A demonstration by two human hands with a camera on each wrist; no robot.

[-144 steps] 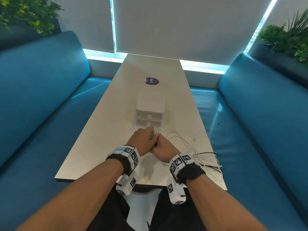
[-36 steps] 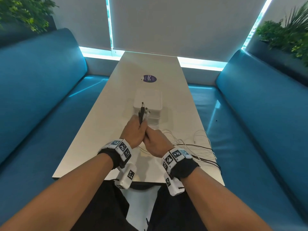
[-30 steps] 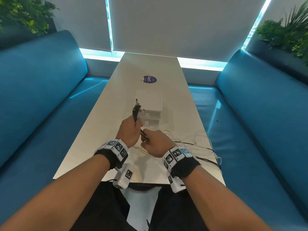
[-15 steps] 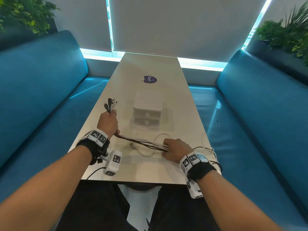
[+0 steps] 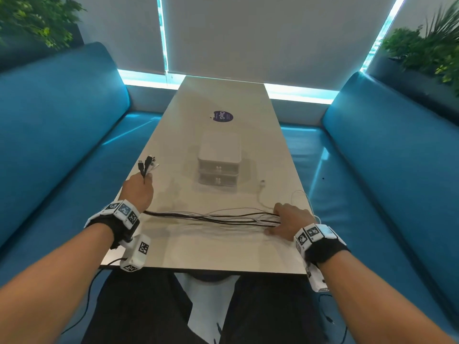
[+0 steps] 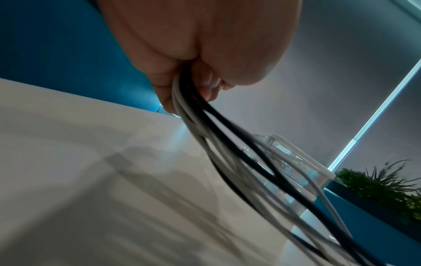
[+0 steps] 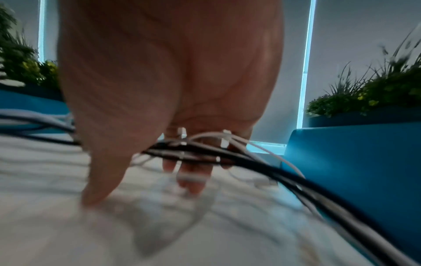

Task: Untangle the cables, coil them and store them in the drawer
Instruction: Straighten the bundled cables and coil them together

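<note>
A bundle of black and white cables [image 5: 211,217] stretches low across the near part of the table [image 5: 218,249]. My left hand [image 5: 137,191] grips one end in a fist, and the plug ends [image 5: 148,164] stick up above it. In the left wrist view the cables [image 6: 227,140] leave the fist [image 6: 205,54] downward. My right hand [image 5: 290,218] holds the bundle's other side; its wrist view shows the cables [image 7: 200,151] running between thumb and fingers [image 7: 193,180]. The white drawer unit [image 5: 219,160] stands mid-table with both drawers closed.
A loose white cable with its plug [image 5: 262,182] lies right of the drawer unit, looping toward the table's right edge. A purple sticker [image 5: 222,116] sits farther back. Blue benches [image 5: 385,170] flank the table; planters with plants [image 5: 427,50] stand behind them.
My hands have drawn apart. The left went left with the plug ends, the right slid right along the cables, and the bundle now lies stretched between them.
</note>
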